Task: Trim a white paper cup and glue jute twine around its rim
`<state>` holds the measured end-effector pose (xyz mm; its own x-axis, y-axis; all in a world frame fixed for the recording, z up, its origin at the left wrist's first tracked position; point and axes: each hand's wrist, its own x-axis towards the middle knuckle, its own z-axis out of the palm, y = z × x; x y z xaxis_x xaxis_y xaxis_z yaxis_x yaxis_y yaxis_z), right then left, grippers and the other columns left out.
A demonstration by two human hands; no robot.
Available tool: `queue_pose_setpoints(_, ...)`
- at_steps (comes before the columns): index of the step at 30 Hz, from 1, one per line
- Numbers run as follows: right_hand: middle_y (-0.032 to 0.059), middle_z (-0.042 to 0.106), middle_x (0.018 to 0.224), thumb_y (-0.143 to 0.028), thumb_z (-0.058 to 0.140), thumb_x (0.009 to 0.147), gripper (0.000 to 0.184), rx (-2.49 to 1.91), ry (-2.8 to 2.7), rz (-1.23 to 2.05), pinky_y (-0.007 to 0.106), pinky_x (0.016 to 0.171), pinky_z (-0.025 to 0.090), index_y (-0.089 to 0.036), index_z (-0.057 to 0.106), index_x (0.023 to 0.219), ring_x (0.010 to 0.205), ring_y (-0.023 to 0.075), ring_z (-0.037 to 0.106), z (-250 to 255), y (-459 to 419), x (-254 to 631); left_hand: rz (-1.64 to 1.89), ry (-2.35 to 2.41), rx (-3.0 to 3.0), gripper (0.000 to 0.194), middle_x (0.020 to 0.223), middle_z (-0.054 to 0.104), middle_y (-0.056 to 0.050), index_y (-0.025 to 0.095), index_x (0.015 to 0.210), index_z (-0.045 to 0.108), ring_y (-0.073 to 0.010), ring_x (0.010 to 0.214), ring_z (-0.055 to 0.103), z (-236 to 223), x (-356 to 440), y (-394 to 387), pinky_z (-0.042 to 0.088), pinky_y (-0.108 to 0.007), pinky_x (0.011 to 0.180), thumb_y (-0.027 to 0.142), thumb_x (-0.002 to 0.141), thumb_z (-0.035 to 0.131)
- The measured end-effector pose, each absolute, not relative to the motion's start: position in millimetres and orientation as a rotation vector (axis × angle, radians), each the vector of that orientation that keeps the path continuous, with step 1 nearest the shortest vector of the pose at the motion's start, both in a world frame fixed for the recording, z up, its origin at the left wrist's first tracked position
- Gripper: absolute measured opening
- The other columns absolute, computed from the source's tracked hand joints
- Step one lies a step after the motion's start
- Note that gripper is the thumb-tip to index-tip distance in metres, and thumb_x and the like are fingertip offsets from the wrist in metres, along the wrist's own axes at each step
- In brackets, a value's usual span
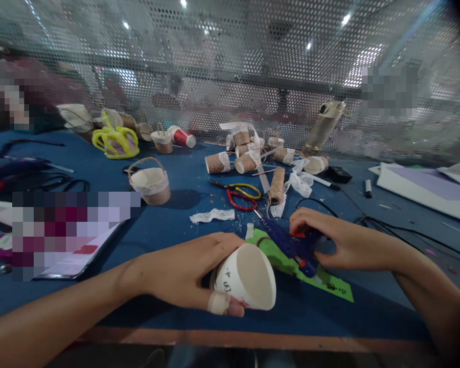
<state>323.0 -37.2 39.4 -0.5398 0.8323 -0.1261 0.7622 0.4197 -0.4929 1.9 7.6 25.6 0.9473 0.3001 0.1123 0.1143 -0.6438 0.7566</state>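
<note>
My left hand [184,271] grips a white paper cup [230,281] from its left side, thumb below and fingers over the top. The cup is tilted, its open mouth facing right and toward me. A bandage wraps the left thumb. My right hand [329,237] is closed on a blue glue gun [281,237] whose nozzle points up and left. Under the gun lies a green strip [339,290] with dark writing. Beyond the nozzle are scissors [241,197] with red and yellow handles, a strip of white lace [212,216] and a roll of twine [277,185].
A twine-handled cup basket [150,185] stands left of the scissors. Several twine-wrapped cups [216,163] lie at the back before a perforated metal screen [230,61]. A tablet-like device [80,258] is at left. Black cable [406,230] and white sheets [425,197] are at right.
</note>
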Motion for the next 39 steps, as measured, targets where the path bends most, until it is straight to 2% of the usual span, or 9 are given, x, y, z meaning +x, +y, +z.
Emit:
queue_pose_setpoints(3, 0.0048, 0.058, 0.118, -0.004, 0.056, 0.072, 0.042, -1.397, -2.546, 0.756, 0.034, 0.094, 0.049, -0.024, 0.055, 0.109, 0.104, 0.0201, 0.059, 39.6, -36.4, 323.2, 0.407, 0.358, 2.203, 0.07, 0.12, 0.068, -0.007, 0.023, 0.128, 0.054, -0.0274, 0.105, 0.064, 29.3, -3.2, 9.3, 0.049, -0.031, 0.089, 0.034, 0.067, 0.088)
queue_pose_setpoints(6, 0.0054, 0.059, 0.12, -0.004, 0.055, 0.072, 0.044, -1.36, -2.562, 0.769, 0.035, 0.095, 0.049, -0.025, 0.056, 0.111, 0.105, 0.0208, 0.059, 39.3, -36.2, 323.4, 0.496, 0.433, 2.069, 0.07, 0.11, 0.069, -0.004, 0.025, 0.128, 0.056, -0.0236, 0.094, 0.066, 31.6, -7.3, 13.0, 0.05, -0.026, 0.079, 0.038, 0.067, 0.088)
queue_pose_setpoints(12, 0.0065, 0.058, 0.128, -0.004, 0.056, 0.076, 0.049, -1.356, -2.587, 0.797, 0.036, 0.101, 0.048, -0.026, 0.056, 0.12, 0.114, 0.0212, 0.059, 37.3, -36.5, 326.3, 0.62, 0.502, 1.877, 0.05, 0.104, 0.062, -0.004, 0.022, 0.121, 0.058, -0.0193, 0.087, 0.058, 34.3, -9.8, 19.0, 0.048, -0.024, 0.069, 0.052, 0.083, 0.07)
queue_pose_setpoints(17, 0.0078, 0.056, 0.137, -0.012, 0.056, 0.087, 0.041, -1.261, -2.607, 0.76, 0.037, 0.107, 0.044, -0.026, 0.058, 0.126, 0.126, 0.0218, 0.055, 40.1, -34.0, 328.9, 0.598, 0.561, 1.786, 0.054, 0.106, 0.058, -0.003, 0.025, 0.118, 0.054, -0.0167, 0.081, 0.056, 38.4, -12.3, 19.1, 0.047, -0.022, 0.063, 0.043, 0.075, 0.08)
queue_pose_setpoints(21, 0.0077, 0.066, 0.12, -0.019, 0.049, 0.097, 0.021, -1.178, -2.526, 0.39, 0.033, 0.096, 0.05, -0.022, 0.064, 0.111, 0.113, 0.0194, 0.062, 38.8, -19.5, 315.9, 0.543, 0.563, 1.909, 0.053, 0.112, 0.06, -0.004, 0.024, 0.113, 0.057, -0.0216, 0.093, 0.06, 39.8, -12.8, 15.1, 0.049, -0.027, 0.073, 0.033, 0.068, 0.086)
queue_pose_setpoints(24, 0.0112, 0.068, 0.115, -0.019, 0.045, 0.099, 0.021, -1.233, -2.625, -0.031, 0.036, 0.095, 0.05, -0.017, 0.063, 0.11, 0.112, 0.0221, 0.061, 35.7, 0.4, 298.6, 0.446, 0.6, 2.003, 0.057, 0.107, 0.064, -0.002, 0.025, 0.115, 0.058, -0.0226, 0.092, 0.063, 40.8, -11.5, 12.1, 0.05, -0.028, 0.074, 0.031, 0.067, 0.086)
queue_pose_setpoints(29, 0.0149, 0.071, 0.104, -0.016, 0.058, 0.09, 0.015, -1.199, -2.824, -0.208, 0.044, 0.089, 0.049, -0.012, 0.07, 0.1, 0.103, 0.03, 0.06, 32.4, 33.7, 279.2, 0.432, 0.565, 2.154, 0.059, 0.115, 0.067, -0.003, 0.025, 0.119, 0.059, -0.0251, 0.102, 0.064, 41.9, -10.6, 11.4, 0.047, -0.032, 0.087, 0.029, 0.067, 0.087)
queue_pose_setpoints(34, 0.0136, 0.071, 0.086, -0.009, 0.062, 0.086, 0.011, -1.244, -2.895, -0.336, 0.039, 0.077, 0.048, -0.012, 0.072, 0.084, 0.089, 0.0281, 0.062, 33.1, 40.5, 282.5, 0.425, 0.523, 2.263, 0.06, 0.127, 0.065, -0.004, 0.028, 0.124, 0.06, -0.0269, 0.115, 0.061, 40.9, -12.8, 11.8, 0.042, -0.034, 0.101, 0.035, 0.07, 0.085)
queue_pose_setpoints(39, 0.0106, 0.075, 0.089, -0.012, 0.055, 0.093, 0.019, -1.337, -2.741, -0.33, 0.034, 0.076, 0.049, -0.017, 0.074, 0.091, 0.088, 0.0248, 0.068, 42.1, 33.9, 298.3, 0.421, 0.515, 2.298, 0.058, 0.129, 0.064, -0.003, 0.03, 0.126, 0.058, -0.0263, 0.119, 0.059, 38.0, -13.4, 12.2, 0.041, -0.035, 0.104, 0.034, 0.073, 0.083)
